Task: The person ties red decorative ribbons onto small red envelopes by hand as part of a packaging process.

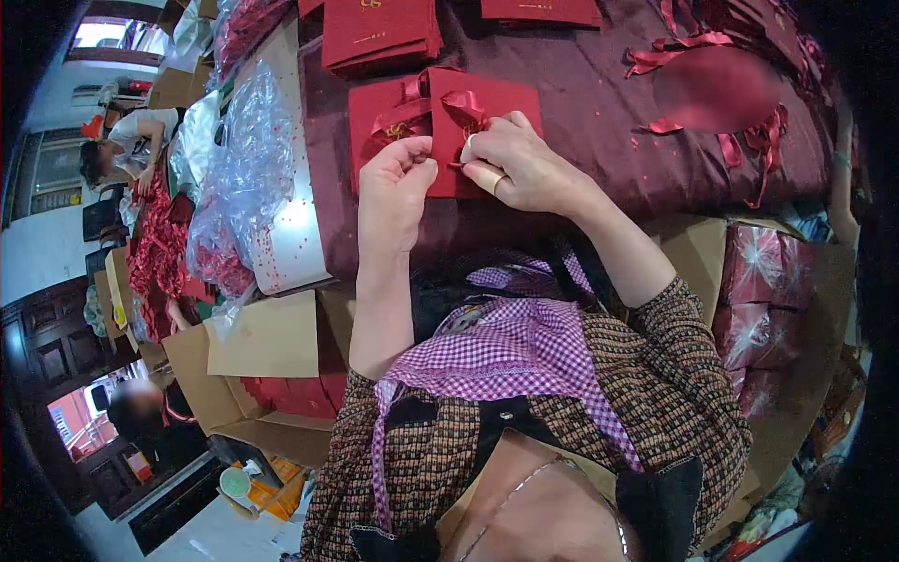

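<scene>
Two red pieces, perhaps bags or cards, lie side by side and partly overlapping on the dark maroon cloth (581,131). The left red piece (370,117) carries a ribbon and gold marking. On the right red piece (520,94) a red ribbon (465,103) loops near the top. My right hand (524,164), with a ring and a white band on its fingers, pinches the ribbon at the right piece. Over the lower part of the left piece is my left hand (398,187), its fingers curled together; what they hold, if anything, is too small to tell.
Stacks of red pieces (384,37) lie beyond my hands. Ribbons (768,155) hang at the right. Clear plastic bags (248,169) are at the left. Open cardboard boxes (262,337) flank my body. Two other people (140,140) are at the far left.
</scene>
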Motion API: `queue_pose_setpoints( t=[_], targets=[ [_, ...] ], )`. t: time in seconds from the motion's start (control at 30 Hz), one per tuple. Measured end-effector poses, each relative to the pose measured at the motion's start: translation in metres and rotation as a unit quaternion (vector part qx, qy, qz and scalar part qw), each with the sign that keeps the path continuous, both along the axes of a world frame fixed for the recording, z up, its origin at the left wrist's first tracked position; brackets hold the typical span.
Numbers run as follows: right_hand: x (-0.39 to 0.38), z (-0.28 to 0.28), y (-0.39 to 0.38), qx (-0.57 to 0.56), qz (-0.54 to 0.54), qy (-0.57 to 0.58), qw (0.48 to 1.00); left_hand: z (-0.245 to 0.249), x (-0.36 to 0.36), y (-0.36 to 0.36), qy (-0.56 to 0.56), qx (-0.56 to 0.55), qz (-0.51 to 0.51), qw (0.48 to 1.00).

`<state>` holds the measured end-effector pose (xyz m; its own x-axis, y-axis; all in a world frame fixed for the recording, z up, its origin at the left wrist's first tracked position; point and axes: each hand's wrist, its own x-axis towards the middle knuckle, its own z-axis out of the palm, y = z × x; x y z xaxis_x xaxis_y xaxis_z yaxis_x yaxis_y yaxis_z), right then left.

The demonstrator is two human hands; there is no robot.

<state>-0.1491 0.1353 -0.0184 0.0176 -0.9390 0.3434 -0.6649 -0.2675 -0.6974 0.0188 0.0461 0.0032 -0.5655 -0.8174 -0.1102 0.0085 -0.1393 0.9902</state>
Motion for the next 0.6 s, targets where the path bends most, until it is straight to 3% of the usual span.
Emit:
queue_pose_setpoints(
  t=[0.27,0.53,0.6],
  targets=[
    [-0.002,-0.007,-0.002,0.000,0.011,-0.025,1.000,0.004,0.000,0.002,-0.024,-0.015,-0.020,0.999],
    [0.001,-0.005,-0.003,0.009,-0.001,-0.043,0.999,0.012,0.001,0.006,-0.112,-0.146,-0.042,0.982],
    [0.004,0.000,-0.002,0.030,-0.020,-0.045,0.998,0.013,0.001,0.007,-0.112,-0.135,-0.043,0.984]
  ],
)
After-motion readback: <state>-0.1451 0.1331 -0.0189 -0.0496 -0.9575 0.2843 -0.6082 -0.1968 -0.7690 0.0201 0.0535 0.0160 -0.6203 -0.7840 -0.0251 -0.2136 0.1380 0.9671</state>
